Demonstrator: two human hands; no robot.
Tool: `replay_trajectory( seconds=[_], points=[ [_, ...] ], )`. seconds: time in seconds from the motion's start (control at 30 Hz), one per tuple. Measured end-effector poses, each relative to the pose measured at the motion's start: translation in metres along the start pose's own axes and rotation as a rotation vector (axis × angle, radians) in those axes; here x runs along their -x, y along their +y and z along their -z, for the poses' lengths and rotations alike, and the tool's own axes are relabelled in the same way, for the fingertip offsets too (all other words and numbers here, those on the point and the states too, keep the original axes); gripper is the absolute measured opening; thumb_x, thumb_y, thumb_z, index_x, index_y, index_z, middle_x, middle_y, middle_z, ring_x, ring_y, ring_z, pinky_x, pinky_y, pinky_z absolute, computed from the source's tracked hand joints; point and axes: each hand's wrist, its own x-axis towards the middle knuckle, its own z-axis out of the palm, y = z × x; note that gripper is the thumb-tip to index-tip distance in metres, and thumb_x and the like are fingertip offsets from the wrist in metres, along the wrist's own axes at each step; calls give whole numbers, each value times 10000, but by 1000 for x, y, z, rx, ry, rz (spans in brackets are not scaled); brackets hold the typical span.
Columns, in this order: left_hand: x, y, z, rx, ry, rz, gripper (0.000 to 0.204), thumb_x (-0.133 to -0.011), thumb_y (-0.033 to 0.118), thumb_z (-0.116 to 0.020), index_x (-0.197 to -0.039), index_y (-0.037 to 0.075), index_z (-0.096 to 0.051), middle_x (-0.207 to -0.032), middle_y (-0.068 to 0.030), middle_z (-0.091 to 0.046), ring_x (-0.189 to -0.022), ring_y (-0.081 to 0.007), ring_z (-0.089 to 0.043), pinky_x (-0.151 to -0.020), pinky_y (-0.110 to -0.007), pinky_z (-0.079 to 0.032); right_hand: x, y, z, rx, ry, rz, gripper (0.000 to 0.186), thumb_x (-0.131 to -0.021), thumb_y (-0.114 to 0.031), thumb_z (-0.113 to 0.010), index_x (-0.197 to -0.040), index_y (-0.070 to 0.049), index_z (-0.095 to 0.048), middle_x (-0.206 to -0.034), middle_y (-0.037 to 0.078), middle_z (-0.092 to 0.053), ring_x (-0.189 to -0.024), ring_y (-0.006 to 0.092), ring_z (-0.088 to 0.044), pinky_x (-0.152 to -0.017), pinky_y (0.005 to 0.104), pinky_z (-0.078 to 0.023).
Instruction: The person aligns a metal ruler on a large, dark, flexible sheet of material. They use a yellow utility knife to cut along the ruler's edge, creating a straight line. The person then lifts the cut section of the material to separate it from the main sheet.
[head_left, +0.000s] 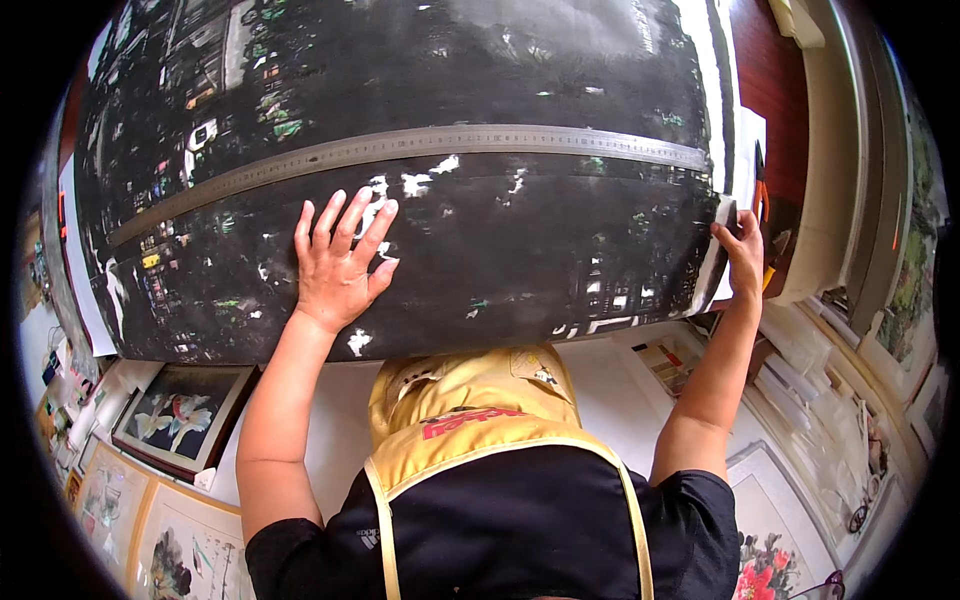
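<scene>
A large, mostly black ink painting [520, 240] with white, green and yellow flecks lies spread before me. A long metal ruler [440, 142] rests across it from left to right, bending in the fisheye view. My left hand [338, 265] presses flat on the painting below the ruler, fingers spread and holding nothing. At the painting's right white margin is my right hand [742, 252], its thumb and fingers curled in at the edge. By its fingertips sits a small dark piece [728, 212]; whatever the fingers grip there is mostly hidden.
Beyond my right hand, an orange-and-black tool [760, 195] lies on the dark red tabletop [775, 100]. A framed flower picture [182, 418] stands low on the left. Clear plastic-wrapped items [825, 400] are stacked at the right, above a red flower painting [765, 560].
</scene>
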Motion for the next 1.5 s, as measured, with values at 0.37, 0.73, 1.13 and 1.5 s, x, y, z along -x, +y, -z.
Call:
replay_trajectory(
  seconds=[0.37, 0.73, 1.13, 1.5],
  points=[
    [1, -1, -1, -23, 7, -15, 614, -969, 485, -611, -1543, 284, -521, -1605, -36, -419, -1496, -296, -343, -1249, -583, -224, 41, -8, 35, -613, -450, 164, 249, -767, 29, -763, -952, -81, -636, -1208, 129, -625, -1141, 228, -595, -1039, 380, -440],
    [1, -2, 0, -29, 3, -22, 614, -972, 483, -603, -1544, 277, -520, -1607, -39, -420, -1498, -297, -345, -1251, -585, -220, 46, -27, 47, -525, -448, -74, 773, -721, -173, -910, -1381, -20, -537, -1353, 148, -633, -1261, 240, -602, -1105, 382, -440],
    [-1, -1, -1, -40, 13, -51, 609, -983, 455, -587, -1551, 248, -511, -1620, -51, -413, -1512, -298, -331, -1260, -581, -209, -2, -19, 5, -250, 24, 65, 537, -901, 5, -756, -1410, -47, -592, -1158, 5, -669, -1053, 94, -611, -969, 255, -477],
    [7, 1, 4, -4, 8, 12, 691, -876, 453, -702, -1526, 283, -541, -1582, -58, -446, -1494, -295, -360, -1229, -592, -240, 52, -107, -146, 524, 330, 672, 380, -918, -14, -685, -1294, -52, -648, -1282, 156, -649, -1240, 358, -577, -1074, 445, -433]
  ],
)
